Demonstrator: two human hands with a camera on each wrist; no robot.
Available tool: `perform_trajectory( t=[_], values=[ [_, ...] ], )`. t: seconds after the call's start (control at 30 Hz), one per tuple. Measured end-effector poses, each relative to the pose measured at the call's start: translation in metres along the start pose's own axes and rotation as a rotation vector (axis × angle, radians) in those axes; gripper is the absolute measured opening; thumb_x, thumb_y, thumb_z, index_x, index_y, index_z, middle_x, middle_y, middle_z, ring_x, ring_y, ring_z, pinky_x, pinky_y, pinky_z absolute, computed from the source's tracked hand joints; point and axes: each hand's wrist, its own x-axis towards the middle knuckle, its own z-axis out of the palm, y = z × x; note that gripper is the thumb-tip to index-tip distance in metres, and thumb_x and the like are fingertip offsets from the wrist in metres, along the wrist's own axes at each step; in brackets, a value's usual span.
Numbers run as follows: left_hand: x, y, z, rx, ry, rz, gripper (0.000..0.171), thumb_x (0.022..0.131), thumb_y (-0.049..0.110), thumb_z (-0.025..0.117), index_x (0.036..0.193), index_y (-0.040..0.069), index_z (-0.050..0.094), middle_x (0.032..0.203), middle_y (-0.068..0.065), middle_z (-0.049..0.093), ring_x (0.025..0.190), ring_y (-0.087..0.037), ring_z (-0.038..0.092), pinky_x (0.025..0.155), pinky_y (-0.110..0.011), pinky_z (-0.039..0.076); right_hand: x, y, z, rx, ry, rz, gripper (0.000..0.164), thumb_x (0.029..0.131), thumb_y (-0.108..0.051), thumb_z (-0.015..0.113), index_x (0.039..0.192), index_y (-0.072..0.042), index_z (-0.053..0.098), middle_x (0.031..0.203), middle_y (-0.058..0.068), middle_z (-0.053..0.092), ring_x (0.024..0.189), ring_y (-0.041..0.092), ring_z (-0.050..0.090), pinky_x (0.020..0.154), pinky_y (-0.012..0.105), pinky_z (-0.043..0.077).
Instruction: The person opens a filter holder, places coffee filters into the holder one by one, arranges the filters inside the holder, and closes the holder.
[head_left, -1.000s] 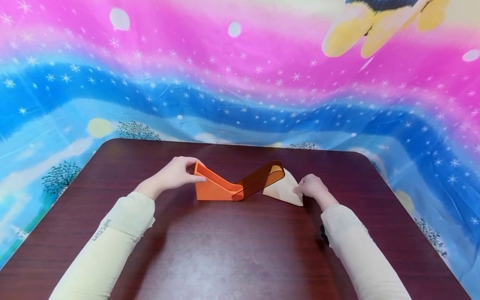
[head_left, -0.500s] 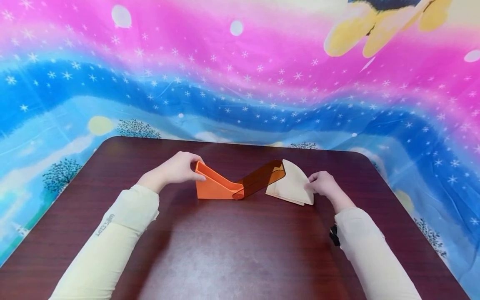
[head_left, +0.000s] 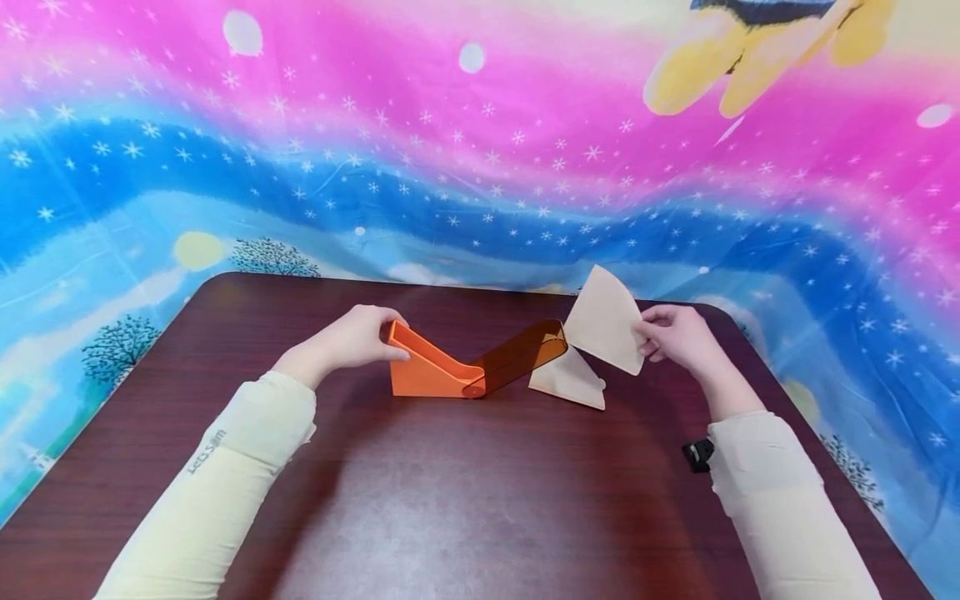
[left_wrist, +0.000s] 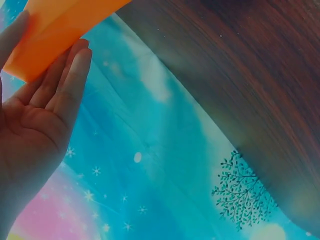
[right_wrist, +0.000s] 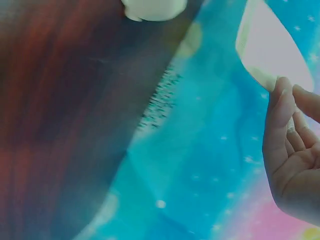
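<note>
My left hand (head_left: pixel 348 337) grips the tall end of an orange filter-paper box (head_left: pixel 427 379), thumb on the near side and fingers behind. The box stands on the table with its see-through brown lid (head_left: pixel 517 358) swung out to the right. A few cone-shaped coffee filter papers (head_left: pixel 570 385) lie beside the lid's raised end, partly behind it. My right hand (head_left: pixel 686 337) pinches another coffee filter paper (head_left: pixel 606 321) by its edge between thumb and fingers, held up above those on the table. In the right wrist view this paper (right_wrist: pixel 270 45) rises from the fingertips.
The dark wooden table (head_left: pixel 450 483) has rounded far corners. Behind it hangs a pink and blue printed cloth (head_left: pixel 420 167). A small black object (head_left: pixel 698 456) sits at the right sleeve cuff.
My right hand has drawn one filter paper off the others, moving right and up with it. The left hand and the box have stayed in place.
</note>
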Motion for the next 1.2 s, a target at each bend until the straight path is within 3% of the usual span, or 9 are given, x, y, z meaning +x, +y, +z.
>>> perform_trajectory(
  t=[0.2,0.4,0.63,0.93,1.2],
  values=[
    [-0.001,-0.002,-0.003,-0.04,0.044,0.001,0.043,0.08,0.025,0.073,0.113,0.0,0.062,0.1,-0.012,0.068,0.087,-0.021,0.064,0.08,-0.036,0.053,-0.008,-0.022,-0.015,-0.062,0.036,-0.066,0.034,0.095,-0.02,0.053,0.114,0.008,0.056,0.084,0.015,0.069,0.061,0.009,0.064,0.06,0.028,0.055],
    [-0.004,0.002,-0.006,-0.01,0.052,-0.007,0.035,0.081,0.023,0.072,0.109,0.002,0.066,0.094,-0.009,0.07,0.08,-0.017,0.061,0.074,-0.031,0.051,-0.013,-0.042,-0.019,-0.055,0.051,-0.119,0.036,0.095,-0.024,0.053,0.111,0.008,0.058,0.084,0.015,0.069,0.061,0.009,0.065,0.06,0.026,0.055],
    [-0.005,0.009,-0.007,0.04,0.037,-0.021,0.03,0.083,0.022,0.071,0.105,0.004,0.068,0.088,-0.006,0.07,0.073,-0.016,0.057,0.069,-0.029,0.046,-0.016,-0.061,-0.017,-0.058,0.07,-0.164,0.035,0.095,-0.024,0.054,0.11,0.006,0.06,0.084,0.014,0.071,0.059,0.003,0.063,0.06,0.023,0.054],
    [-0.005,0.009,-0.006,0.065,0.046,0.001,0.028,0.082,0.023,0.071,0.103,0.005,0.068,0.085,-0.005,0.07,0.073,-0.016,0.056,0.069,-0.029,0.043,-0.015,-0.078,-0.009,-0.06,0.06,-0.22,0.033,0.094,-0.023,0.055,0.11,0.005,0.062,0.098,0.027,0.067,0.059,0.001,0.063,0.059,0.02,0.053],
    [-0.005,0.009,-0.006,0.063,0.038,0.0,0.029,0.082,0.022,0.071,0.104,0.004,0.068,0.089,-0.006,0.071,0.075,-0.016,0.059,0.073,-0.031,0.047,-0.013,-0.09,0.0,-0.055,0.069,-0.235,0.028,0.093,-0.021,0.057,0.107,0.002,0.064,0.093,0.022,0.069,0.062,0.007,0.064,0.06,0.023,0.054]
  ],
)
